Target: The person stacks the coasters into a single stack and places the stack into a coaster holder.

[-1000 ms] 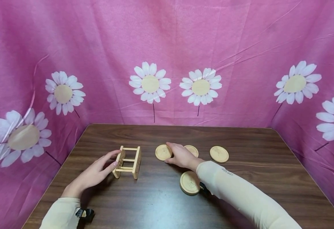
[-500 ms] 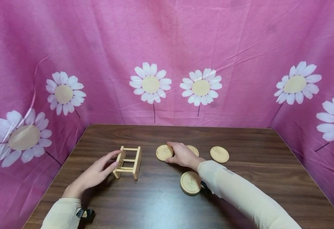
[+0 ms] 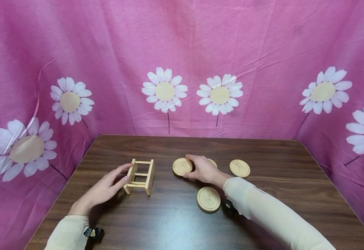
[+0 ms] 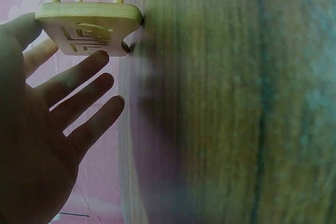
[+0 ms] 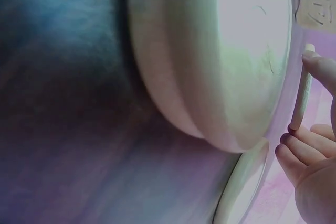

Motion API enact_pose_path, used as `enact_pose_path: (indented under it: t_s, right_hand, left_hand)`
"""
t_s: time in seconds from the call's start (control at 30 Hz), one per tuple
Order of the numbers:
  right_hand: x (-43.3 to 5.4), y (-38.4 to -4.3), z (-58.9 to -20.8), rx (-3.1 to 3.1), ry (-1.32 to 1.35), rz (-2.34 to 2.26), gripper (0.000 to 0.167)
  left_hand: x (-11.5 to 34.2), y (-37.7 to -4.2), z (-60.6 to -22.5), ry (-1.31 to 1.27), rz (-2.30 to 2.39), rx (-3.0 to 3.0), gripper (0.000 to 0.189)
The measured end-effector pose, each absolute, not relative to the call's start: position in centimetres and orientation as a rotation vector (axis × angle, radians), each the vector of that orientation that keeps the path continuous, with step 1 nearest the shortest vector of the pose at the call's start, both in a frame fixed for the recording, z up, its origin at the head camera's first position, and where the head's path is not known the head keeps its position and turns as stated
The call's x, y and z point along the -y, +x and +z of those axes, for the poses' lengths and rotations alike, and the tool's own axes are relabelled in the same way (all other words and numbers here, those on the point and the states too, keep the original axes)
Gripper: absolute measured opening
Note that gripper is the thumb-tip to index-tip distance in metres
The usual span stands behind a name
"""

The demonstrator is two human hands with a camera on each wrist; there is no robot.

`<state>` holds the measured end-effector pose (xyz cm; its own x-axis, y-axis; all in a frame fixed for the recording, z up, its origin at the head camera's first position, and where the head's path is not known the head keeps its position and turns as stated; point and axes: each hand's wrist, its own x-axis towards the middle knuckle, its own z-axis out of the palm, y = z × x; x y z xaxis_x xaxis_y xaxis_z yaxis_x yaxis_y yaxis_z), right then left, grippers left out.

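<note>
My right hand (image 3: 204, 169) pinches a round wooden coaster (image 3: 182, 167) at its right edge. In the right wrist view this coaster (image 5: 302, 95) stands edge-on between thumb and fingertips. Left of it is a small wooden coaster holder (image 3: 140, 175), two carved side panels joined by rods, upright on the table. My left hand (image 3: 105, 185) touches the holder's left panel with thumb and forefinger. The left wrist view shows this hand's (image 4: 58, 114) other fingers straight and spread beside the carved panel (image 4: 89, 27).
A short stack of coasters (image 3: 208, 199) lies in front of my right hand. Another coaster (image 3: 212, 162) is partly hidden behind that hand, and one more (image 3: 239, 168) lies to the right. A pink daisy-print cloth (image 3: 188, 41) hangs around the dark wooden table (image 3: 157, 222).
My right hand and the coaster in it have moved slightly right, and the coaster appears a little raised. My left hand and the holder have stayed in place.
</note>
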<state>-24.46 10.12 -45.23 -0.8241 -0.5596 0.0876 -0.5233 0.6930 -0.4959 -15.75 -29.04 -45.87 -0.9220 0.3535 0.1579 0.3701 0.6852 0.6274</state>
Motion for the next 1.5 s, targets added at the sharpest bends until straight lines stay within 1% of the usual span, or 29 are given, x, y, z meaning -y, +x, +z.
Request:
enact_pose_path:
  t_s: [0.63,0.9,1.5]
  right_hand:
    - [-12.6,-22.3,-44.8,-2.832,-1.017,-0.784,0.075]
    - [-13.7,-21.4,-45.2,-2.851,-1.065,-0.792,0.074]
    - [-15.8,-19.3,-44.8,-2.874,-1.029,-0.876,0.075]
  left_hand:
    - [29.0,-15.7,-45.9,-0.612,-1.075,2.861,0.048]
    - [29.1,-15.8,-46.0,-0.615,-1.09,2.859,0.048]
    - [29.0,-15.7,-46.2,-0.617,-1.084,2.844,0.049]
